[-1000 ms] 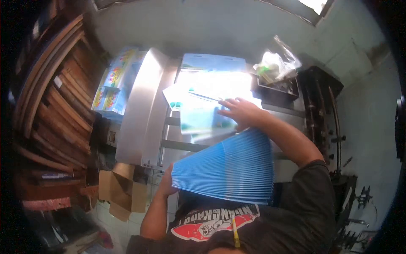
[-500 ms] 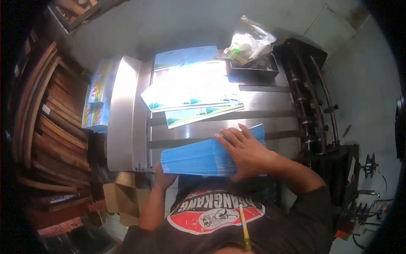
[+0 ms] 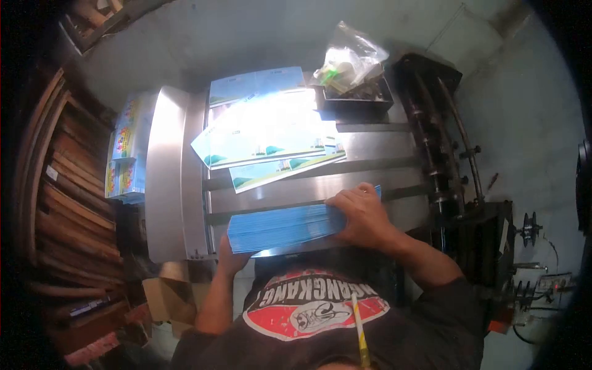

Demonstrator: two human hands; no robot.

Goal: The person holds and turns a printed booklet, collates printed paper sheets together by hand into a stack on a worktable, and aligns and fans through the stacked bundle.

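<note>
A thick stack of blue folded paper sheets [image 3: 283,229] is held level near the front of the metal machine table, its many edges facing me. My right hand [image 3: 361,216] is closed over the stack's right end, fingers on the far side and thumb on the near side. At the other end, my left hand [image 3: 232,256] supports the stack from the left and below; most of its fingers are hidden. Beyond the stack lie overlapping printed sheets [image 3: 246,140] in blue, white and green, partly washed out by glare.
A black box [image 3: 357,102] with a clear plastic bag [image 3: 351,58] stands at the back right. Dark machine rollers [image 3: 431,148] run along the right side. Stacks of printed covers [image 3: 126,145] sit at left, near wooden boards [image 3: 74,203]. A cardboard box [image 3: 165,299] is below.
My right hand has closed further round the stack's right end, and the fanned edges are now pressed tighter together. The whole view has shifted slightly.
</note>
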